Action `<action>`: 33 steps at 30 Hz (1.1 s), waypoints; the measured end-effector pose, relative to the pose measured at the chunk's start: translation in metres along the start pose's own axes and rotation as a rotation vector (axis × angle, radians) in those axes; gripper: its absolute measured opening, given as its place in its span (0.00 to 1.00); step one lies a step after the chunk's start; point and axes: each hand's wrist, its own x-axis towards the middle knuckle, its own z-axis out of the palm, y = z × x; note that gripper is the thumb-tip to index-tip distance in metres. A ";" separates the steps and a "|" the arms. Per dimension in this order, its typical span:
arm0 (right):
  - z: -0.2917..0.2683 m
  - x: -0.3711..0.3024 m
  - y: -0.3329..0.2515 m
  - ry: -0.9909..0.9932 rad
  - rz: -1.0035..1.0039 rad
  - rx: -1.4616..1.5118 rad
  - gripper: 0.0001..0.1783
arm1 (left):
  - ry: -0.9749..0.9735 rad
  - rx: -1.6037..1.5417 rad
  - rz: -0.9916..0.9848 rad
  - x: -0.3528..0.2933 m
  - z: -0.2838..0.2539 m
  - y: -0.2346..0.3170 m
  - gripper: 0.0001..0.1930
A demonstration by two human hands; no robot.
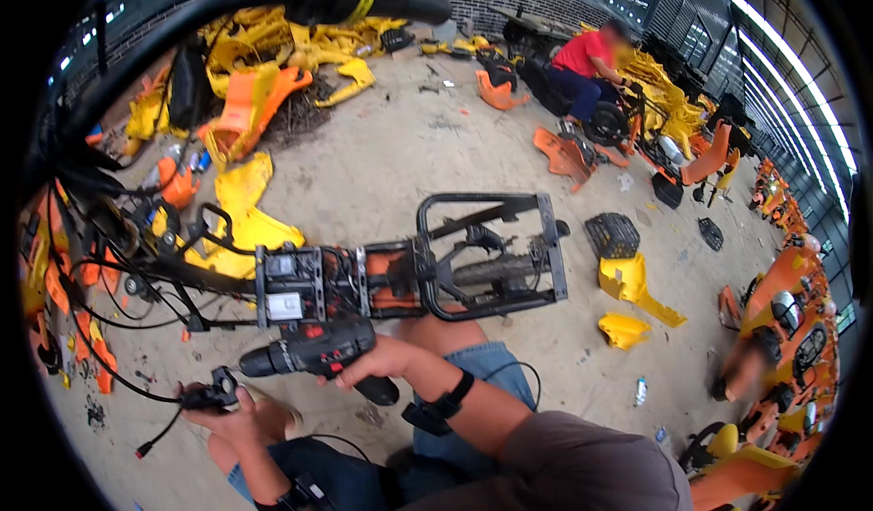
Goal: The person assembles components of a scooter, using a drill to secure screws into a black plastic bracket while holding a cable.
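My right hand (380,360) grips a black cordless drill (314,347), its chuck pointing left. In my left hand (235,422) is a small black clamp-like part (221,387) with a round opening and cables attached; its exact kind is unclear. The drill's tip is close to this part, but I cannot tell whether they touch. Just beyond both hands lies a stripped scooter frame (551,247), with exposed electronics in its middle and a rear wheel (496,273) under the loop. Its black handlebar grip (400,2) rises across the upper left.
Yellow and orange body panels (250,102) are heaped at the far left. To the right lie a black basket (612,235), a yellow panel (637,284) and a plastic bottle (641,390). A person in red (591,61) sits farther back; orange scooters (782,284) line the right.
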 end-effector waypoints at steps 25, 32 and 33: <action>-0.007 0.014 -0.006 0.061 0.009 0.126 0.33 | -0.056 -0.055 -0.156 0.001 -0.002 0.015 0.54; -0.009 0.014 -0.003 0.117 -0.116 0.038 0.34 | -0.070 0.127 0.136 0.012 -0.005 0.008 0.56; -0.012 0.016 0.002 0.103 -0.116 0.028 0.34 | -0.067 0.139 0.148 0.015 -0.007 0.015 0.57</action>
